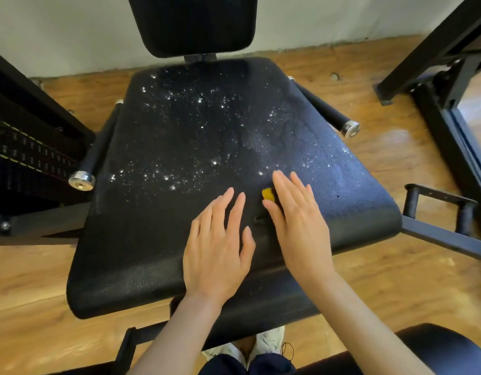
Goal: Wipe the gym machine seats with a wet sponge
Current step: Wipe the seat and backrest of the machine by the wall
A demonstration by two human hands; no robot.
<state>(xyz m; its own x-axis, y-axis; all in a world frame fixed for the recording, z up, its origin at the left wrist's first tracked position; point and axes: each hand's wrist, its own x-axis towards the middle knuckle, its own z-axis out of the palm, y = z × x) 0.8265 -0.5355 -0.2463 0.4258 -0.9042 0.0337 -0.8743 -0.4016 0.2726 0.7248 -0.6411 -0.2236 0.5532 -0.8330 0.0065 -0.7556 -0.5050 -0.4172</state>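
A black padded gym seat fills the middle of the view, speckled with water droplets and foam. My right hand lies flat on a yellow sponge, pressing it onto the seat's front half; only a small corner of the sponge shows beside my thumb. My left hand rests with straight fingers on the seat just left of it, holding nothing. An upright black backrest pad stands behind the seat.
Two black handles with chrome end caps flank the seat, the left handle and the right handle. A weight stack stands at left, a black steel frame at right. Wooden floor surrounds the machine; another black pad lies bottom right.
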